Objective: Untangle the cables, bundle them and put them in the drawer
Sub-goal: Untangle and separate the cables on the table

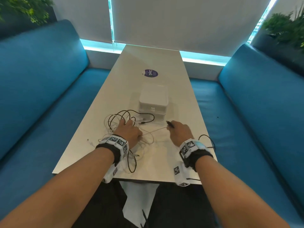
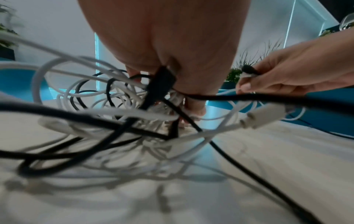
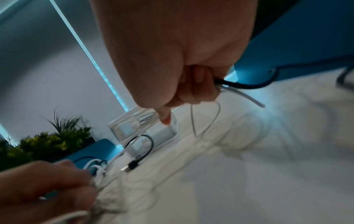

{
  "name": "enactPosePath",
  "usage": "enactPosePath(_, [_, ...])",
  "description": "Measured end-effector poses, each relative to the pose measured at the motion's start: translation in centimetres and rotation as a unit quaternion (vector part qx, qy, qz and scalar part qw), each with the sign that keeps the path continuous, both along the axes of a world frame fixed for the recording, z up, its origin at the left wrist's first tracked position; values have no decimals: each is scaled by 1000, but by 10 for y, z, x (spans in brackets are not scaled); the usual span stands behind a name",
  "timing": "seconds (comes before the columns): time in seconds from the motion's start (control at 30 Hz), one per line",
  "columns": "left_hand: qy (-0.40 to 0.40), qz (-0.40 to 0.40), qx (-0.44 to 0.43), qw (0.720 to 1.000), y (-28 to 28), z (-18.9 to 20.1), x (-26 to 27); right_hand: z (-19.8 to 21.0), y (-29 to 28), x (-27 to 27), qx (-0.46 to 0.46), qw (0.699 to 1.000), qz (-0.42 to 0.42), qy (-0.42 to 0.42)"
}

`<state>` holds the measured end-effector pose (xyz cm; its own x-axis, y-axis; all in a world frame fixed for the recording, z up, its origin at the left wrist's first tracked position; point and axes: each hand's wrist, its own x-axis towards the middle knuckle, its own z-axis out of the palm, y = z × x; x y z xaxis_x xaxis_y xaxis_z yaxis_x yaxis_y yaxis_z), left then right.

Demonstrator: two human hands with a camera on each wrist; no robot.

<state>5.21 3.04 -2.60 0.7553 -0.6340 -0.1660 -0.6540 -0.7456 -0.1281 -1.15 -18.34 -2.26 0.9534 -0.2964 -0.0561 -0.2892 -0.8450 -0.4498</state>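
Note:
A tangle of black and white cables [image 1: 127,111] [image 2: 134,118] lies on the pale table [image 1: 148,60] in front of me. My left hand [image 1: 130,130] [image 2: 168,63] sits on the tangle, its fingers curled down into the strands and gripping them. My right hand [image 1: 178,131] [image 3: 187,84], off to the right, grips the end of a black cable [image 3: 247,86] together with a white cable [image 3: 245,97]. A thin white strand [image 1: 154,131] runs taut between the two hands. The small white drawer box [image 1: 153,99] [image 3: 134,128] stands just beyond the cables, its drawers closed.
Blue sofas flank the table on the left [image 1: 41,96] and right [image 1: 255,112]. A round purple sticker [image 1: 151,73] lies beyond the box. Plants [image 1: 286,28] stand at the back corners. A black cable loop [image 1: 209,139] hangs over the table's right edge.

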Motion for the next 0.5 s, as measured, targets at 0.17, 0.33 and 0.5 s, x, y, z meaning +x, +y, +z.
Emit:
enactPosePath(0.17, [11,0,3,1000,-6,-2,-4,7,4,-1,-53,998,1,36])
enactPosePath(0.33, [11,-3,-3,1000,-16,1,-6,8,37,-5,-45,996,79,-19])
enactPosePath(0.5, [0,-16,-14,1000,-15,-3,-5,-5,47,-3,1,991,134,5])
